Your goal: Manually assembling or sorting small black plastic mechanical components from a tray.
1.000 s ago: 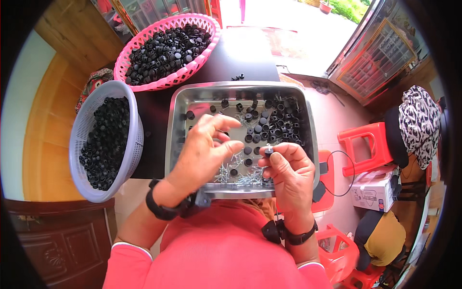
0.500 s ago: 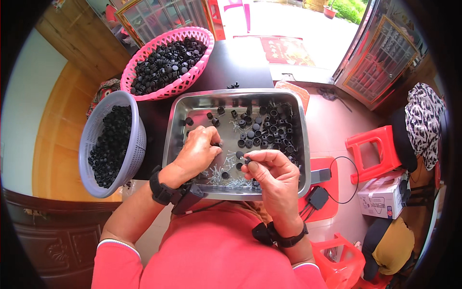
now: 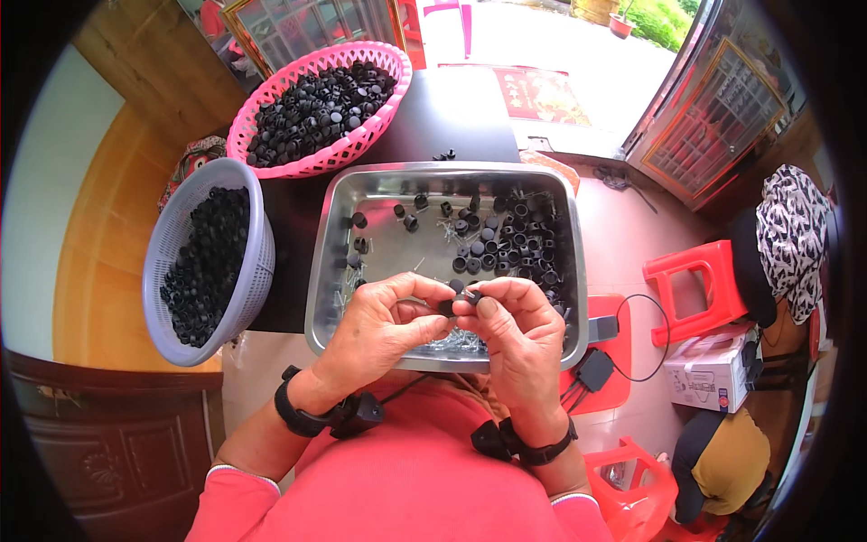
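- A small black cap (image 3: 448,307) is pinched between the fingertips of the left hand (image 3: 384,327) and the right hand (image 3: 515,336), above the near edge of the steel tray (image 3: 379,185).
- Loose black caps and thin metal pins are scattered in the tray.
- A pink basket (image 3: 271,161) and a grey basket (image 3: 163,248) of caps are set to the left.
- A white carton (image 3: 709,375) is seen low right, beside a red stool (image 3: 694,289).

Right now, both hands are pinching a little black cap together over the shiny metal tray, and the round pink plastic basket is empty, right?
Not quite. The head view shows the round pink plastic basket heaped with black caps. The rest holds: left hand and right hand pinch a little black cap over the shiny metal tray.
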Tool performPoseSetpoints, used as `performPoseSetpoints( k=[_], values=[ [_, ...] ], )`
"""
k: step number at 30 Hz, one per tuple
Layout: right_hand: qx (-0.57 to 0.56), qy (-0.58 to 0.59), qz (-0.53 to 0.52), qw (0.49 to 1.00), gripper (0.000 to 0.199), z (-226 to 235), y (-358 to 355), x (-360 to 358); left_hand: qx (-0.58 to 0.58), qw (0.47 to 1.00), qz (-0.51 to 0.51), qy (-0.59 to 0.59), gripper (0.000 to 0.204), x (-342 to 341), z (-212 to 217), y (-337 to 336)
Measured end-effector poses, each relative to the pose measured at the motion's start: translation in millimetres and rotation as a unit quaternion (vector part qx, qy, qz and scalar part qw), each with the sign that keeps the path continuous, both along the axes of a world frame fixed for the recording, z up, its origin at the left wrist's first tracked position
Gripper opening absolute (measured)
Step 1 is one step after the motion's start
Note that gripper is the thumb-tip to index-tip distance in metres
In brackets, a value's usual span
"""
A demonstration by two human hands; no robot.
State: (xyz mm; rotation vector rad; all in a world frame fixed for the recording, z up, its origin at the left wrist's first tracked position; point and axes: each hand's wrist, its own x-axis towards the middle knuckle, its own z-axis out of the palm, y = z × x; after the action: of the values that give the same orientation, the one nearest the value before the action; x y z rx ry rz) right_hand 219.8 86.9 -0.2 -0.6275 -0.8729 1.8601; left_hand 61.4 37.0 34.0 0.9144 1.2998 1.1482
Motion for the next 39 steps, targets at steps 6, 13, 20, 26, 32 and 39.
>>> performPoseSetpoints(
  k=[6, 13, 20, 26, 32, 39],
  values=[
    [0.001, 0.002, 0.005, 1.000, 0.012, 4, -6, -7, 0.014, 0.995, -0.019, -0.092, 0.023, -16, -13, -7],
    [0.075, -0.112, 0.002, 0.991, 0.015, 9, -10, -11, 0.029, 0.974, -0.029, -0.224, 0.020, -32, -32, -11],
    [0.204, -0.215, -0.048, 0.954, 0.021, 11, -10, -21, 0.006, 0.958, -0.031, -0.286, 0.017, -40, -39, -8],
    [0.307, -0.292, -0.075, 0.903, 0.022, 17, -7, -24, -0.017, 0.940, -0.020, -0.339, 0.015, -44, -42, -6],
    [0.335, -0.333, -0.059, 0.880, 0.016, 21, -3, -27, -0.043, 0.927, -0.006, -0.372, 0.017, -46, -41, -4],
    [0.355, -0.341, -0.052, 0.869, 0.019, 19, -1, -32, -0.051, 0.932, 0.000, -0.359, 0.017, -46, -41, -5]
  ],
)
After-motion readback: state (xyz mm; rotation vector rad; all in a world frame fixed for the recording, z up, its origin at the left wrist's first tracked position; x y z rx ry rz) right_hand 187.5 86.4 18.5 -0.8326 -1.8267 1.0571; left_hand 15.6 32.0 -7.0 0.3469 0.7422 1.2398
